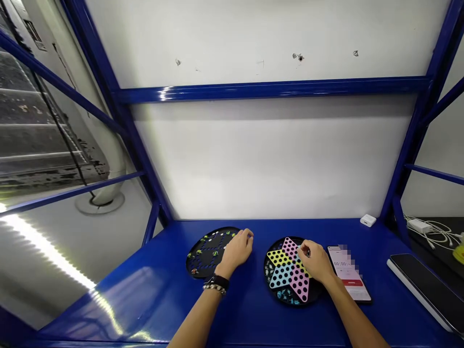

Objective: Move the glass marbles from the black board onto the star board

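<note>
Two round black game boards lie on the blue shelf (250, 319). The left board (203, 256) is dark with a few small marbles on it. My left hand (237, 249) rests on its right edge, fingers curled; whether it holds anything is hidden. The right board (282, 275) shows a star of pink, yellow and blue perforated triangles with marbles around the rim. My right hand (315, 263) sits on the star's right side, fingertips pinched together on something too small to make out.
A phone (351, 282) with a lit timer screen lies just right of the star board. A dark tablet (427, 290) lies at the far right, a small white box (368, 220) near the back wall. Blue frame posts flank both sides.
</note>
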Tool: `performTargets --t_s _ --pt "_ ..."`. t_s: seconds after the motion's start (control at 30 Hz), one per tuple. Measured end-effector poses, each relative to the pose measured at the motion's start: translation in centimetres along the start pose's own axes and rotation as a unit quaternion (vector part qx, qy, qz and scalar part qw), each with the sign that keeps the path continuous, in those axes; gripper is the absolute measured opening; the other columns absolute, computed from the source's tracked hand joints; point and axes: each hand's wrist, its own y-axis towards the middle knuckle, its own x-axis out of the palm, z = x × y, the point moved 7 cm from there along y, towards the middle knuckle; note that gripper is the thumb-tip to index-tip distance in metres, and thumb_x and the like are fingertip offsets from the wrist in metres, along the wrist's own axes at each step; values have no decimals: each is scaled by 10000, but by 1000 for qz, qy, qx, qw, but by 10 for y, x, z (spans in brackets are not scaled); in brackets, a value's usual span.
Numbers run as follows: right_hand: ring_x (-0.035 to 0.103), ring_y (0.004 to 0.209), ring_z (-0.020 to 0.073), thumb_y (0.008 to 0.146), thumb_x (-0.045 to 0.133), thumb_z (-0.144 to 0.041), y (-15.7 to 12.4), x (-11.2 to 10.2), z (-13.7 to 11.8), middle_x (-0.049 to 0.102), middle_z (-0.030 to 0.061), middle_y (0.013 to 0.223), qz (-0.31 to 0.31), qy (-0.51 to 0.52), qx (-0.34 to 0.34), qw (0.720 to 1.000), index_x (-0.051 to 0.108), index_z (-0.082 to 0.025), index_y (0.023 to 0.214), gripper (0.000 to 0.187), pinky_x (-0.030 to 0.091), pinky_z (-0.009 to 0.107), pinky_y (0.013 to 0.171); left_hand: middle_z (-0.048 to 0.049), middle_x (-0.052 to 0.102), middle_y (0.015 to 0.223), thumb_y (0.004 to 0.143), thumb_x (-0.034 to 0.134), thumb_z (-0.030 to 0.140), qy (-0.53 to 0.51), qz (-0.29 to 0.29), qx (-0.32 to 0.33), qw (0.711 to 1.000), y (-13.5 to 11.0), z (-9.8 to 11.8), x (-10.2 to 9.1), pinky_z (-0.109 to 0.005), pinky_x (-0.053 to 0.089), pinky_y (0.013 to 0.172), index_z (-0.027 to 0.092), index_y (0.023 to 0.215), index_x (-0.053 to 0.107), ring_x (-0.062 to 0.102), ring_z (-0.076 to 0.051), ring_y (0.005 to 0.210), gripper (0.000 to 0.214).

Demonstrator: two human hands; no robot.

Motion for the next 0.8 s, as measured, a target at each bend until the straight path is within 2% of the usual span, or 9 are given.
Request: performTargets --t_s 0.1,0.2,0.33,0.5,0.63,0.8 --pt "552 660 146 863 485 -296 -1 1 0 617 0 713 0 0 4 1000 484 -218 668 209 335 244 581 -77 671 1051 919 448 360 17 -81 -1 997 -9 -39 0 -332 464 824 213 1048 589 645 -237 976 241" --pt "552 663 146 861 492 -295 -1 1 1 622 1 719 1 3 6 1000 490 -218 670 207 333 241 580 -106 662 1105 874 505 385 49 -114 2 992 -18 -59 -2 -367 468 848 208 1122 591 653 -270 971 316" --pt "546 653 146 856 502 -289 -1 1 3 619 2 707 3 5 7 1000 491 -217 667 203 332 244 578 -98 678 1082 863 489 364 15 -132 4 991 -21 -62 -4 -359 473 874 206 1060 619 649 -267 996 284" --pt "541 655 147 858 497 -288 -1 2 4 623 1 710 4 3 5 1000 505 -219 673 198 330 246 578 -26 711 1013 802 535 326 -78 -158 0 984 -17 -71 -3 -292 504 778 234 939 646 676 -214 895 199" --pt "547 666 148 857 500 -292 -1 1 3 624 4 720 0 7 6 1000 506 -218 674 197 333 244 577 -11 731 940 803 531 322 -70 -158 -1 985 -16 -78 -6 -288 499 708 240 918 661 686 -203 801 193" --pt "542 680 150 856 505 -291 -2 1 1 621 5 724 -2 4 6 1000 498 -216 675 196 333 244 585 -4 741 961 766 583 278 -26 -143 21 989 -16 -73 -15 -292 496 795 251 889 686 683 -210 908 163"
